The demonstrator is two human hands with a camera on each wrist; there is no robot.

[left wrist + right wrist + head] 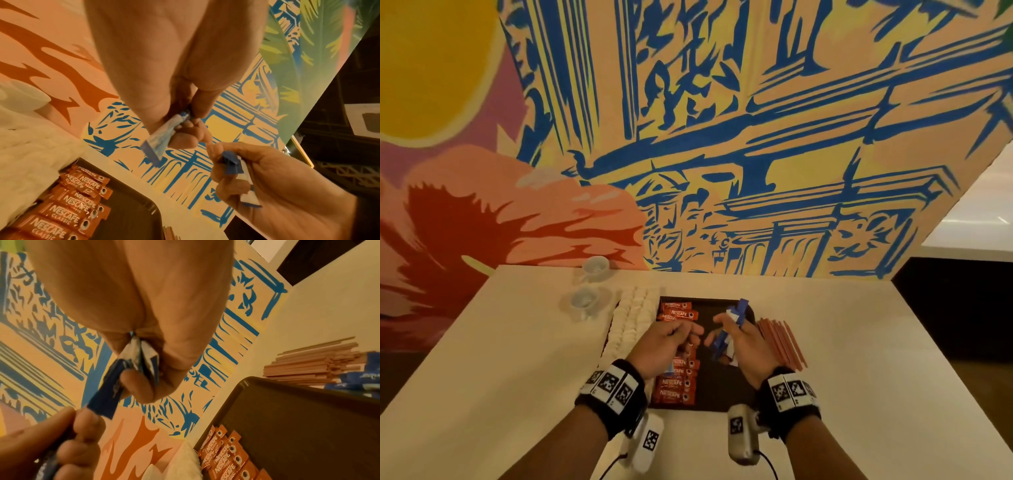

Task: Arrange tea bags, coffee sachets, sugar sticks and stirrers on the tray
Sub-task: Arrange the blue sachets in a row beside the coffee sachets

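A dark tray (pixel 722 383) lies on the white table with red coffee sachets (pixel 676 383) in a column along its left side. Above the tray, my right hand (pixel 726 329) grips a small bundle of blue sugar sticks (pixel 738 311). In the right wrist view the sugar sticks (pixel 131 363) fan out from its fingers. My left hand (pixel 688 334) pinches a single blue-and-white sugar stick (pixel 158 141) between thumb and fingers, just left of the right hand. The two hands are close together, fingertips nearly meeting.
Wooden stirrers (pixel 780 342) lie stacked just right of the tray, with more blue sugar sticks (pixel 357 381) beside them. A row of white crumpled packets (pixel 633 318) runs along the tray's left edge. Two white cups (pixel 595 267) stand at the back left. A painted wall rises behind the table.
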